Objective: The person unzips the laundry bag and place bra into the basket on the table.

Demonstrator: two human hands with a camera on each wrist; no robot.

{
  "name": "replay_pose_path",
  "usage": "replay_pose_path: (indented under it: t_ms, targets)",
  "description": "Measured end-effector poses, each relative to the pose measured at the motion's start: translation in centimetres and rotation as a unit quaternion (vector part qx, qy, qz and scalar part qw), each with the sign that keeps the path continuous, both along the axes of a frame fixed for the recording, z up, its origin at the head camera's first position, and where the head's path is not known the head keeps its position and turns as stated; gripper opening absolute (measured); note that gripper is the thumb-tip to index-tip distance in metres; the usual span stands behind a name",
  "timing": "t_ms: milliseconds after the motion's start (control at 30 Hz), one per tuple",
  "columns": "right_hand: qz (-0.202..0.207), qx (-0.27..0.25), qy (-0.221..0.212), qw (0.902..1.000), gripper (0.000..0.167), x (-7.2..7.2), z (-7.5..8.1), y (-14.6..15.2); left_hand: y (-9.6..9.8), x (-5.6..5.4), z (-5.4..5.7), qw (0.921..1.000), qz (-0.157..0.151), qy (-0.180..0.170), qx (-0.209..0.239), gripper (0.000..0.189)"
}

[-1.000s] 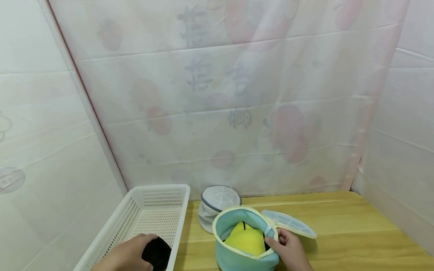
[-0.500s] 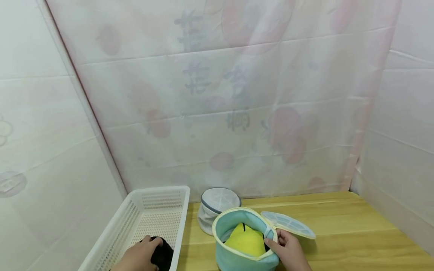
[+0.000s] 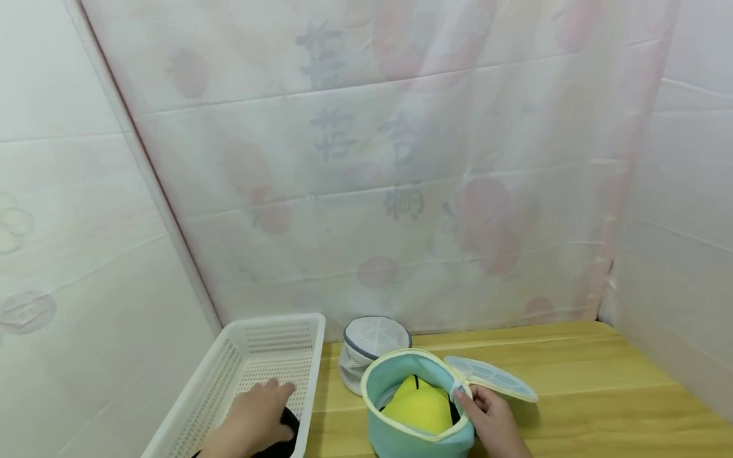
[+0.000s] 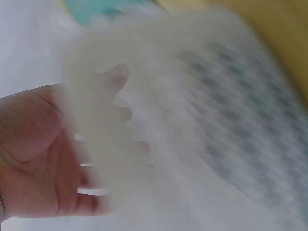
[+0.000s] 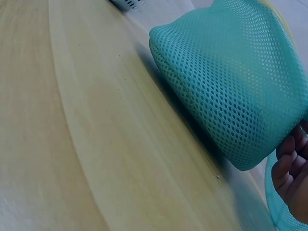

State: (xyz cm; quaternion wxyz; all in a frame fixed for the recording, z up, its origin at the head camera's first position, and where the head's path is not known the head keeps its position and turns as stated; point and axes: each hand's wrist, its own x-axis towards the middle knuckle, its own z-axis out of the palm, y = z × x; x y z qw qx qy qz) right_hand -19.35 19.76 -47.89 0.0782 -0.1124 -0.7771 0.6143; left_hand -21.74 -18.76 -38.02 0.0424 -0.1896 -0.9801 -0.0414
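Note:
My right hand (image 3: pixel 494 416) pinches the pale-yellow rim of a round teal mesh laundry bag (image 3: pixel 415 440), near where its open lid (image 3: pixel 492 375) joins. In the right wrist view, curled fingers (image 5: pixel 284 168) show beside the bag's mesh wall (image 5: pixel 211 82). A yellow cloth item (image 3: pixel 420 408) with black trim lies inside the bag. Over the white plastic basket (image 3: pixel 319 356), my left hand (image 3: pixel 252 413) hovers with fingers spread, above a black cloth item (image 3: pixel 283 439) it partly hides. The left wrist view is blurred, with straight fingers behind the basket's wall (image 4: pixel 115 130).
A smaller white mesh bag with a grey rim (image 3: pixel 375 340) stands behind the teal one, near the back curtain (image 3: pixel 446 254). The basket sits at the left of the wooden table (image 3: pixel 601 388), beside the left curtain.
My left hand, earlier curled over the black item in the basket, has lifted and spread its fingers, shifting slightly right. My right hand keeps its pinch on the teal bag's rim.

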Motion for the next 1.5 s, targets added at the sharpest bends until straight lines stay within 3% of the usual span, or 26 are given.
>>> replay_pose_path:
  t_ms: [133, 233, 300, 367, 467, 533, 667, 800, 1000, 1167, 1300, 1500]
  targets:
    - [-0.01, 0.007, 0.011, 0.9999, 0.045, 0.2, 0.1, 0.1, 6.0, 0.9, 2.9, 0.9913, -0.058, 0.117, 0.021, 0.033]
    - [-0.016, 0.007, 0.012, 0.9998, 0.048, 0.3, 0.2, 0.3, 10.1, 1.2, 4.4, 0.9831, -0.106, 0.142, 0.046, 0.022]
    - [-0.02, 0.007, 0.006, 0.9998, 0.05, 0.3, 0.3, 0.4, 12.5, 1.2, 4.8, 0.9819, -0.133, 0.125, 0.048, 0.009]
    - [-0.023, 0.004, 0.0, 0.9997, 0.052, 0.3, 0.3, 0.6, 14.6, 1.1, 4.5, 0.9813, -0.155, 0.104, 0.047, 0.006]
    - [-0.023, 0.001, -0.005, 0.9997, 0.052, 0.2, 0.2, 0.7, 17.1, 0.7, 3.1, 0.9816, -0.175, 0.047, 0.06, 0.011]
    - [-0.023, -0.003, -0.003, 0.9997, 0.053, 0.2, 0.1, 0.8, 18.2, 0.0, 1.9, 0.9826, -0.172, -0.001, 0.071, 0.018]
    - [-0.021, -0.007, 0.012, 0.9997, 0.05, 0.1, 0.0, 0.7, 19.2, -2.0, -0.2, 0.978, -0.134, -0.124, 0.101, 0.037]
    - [-0.018, -0.012, 0.038, 0.9991, 0.042, 0.3, -0.2, 0.5, 19.0, -3.3, -2.4, 0.9646, -0.106, -0.196, 0.141, 0.058]
    - [-0.014, -0.021, 0.061, 0.9978, 0.037, 0.5, 0.0, -0.1, 18.7, -3.8, -4.2, 0.9571, -0.078, -0.222, 0.169, 0.088]
    - [-0.023, -0.015, 0.078, 0.9966, 0.034, 0.7, 0.2, -0.1, 18.7, -4.2, -5.1, 0.9572, -0.074, -0.22, 0.172, 0.092]
    - [-0.027, -0.018, 0.078, 0.9964, 0.033, 0.6, 0.2, -0.1, 18.4, -4.6, -5.8, 0.9537, -0.072, -0.219, 0.193, 0.077]
    - [-0.027, -0.023, 0.062, 0.9975, 0.035, 0.6, 0.1, 0.0, 17.9, -4.7, -6.5, 0.9546, -0.108, -0.172, 0.218, 0.05]
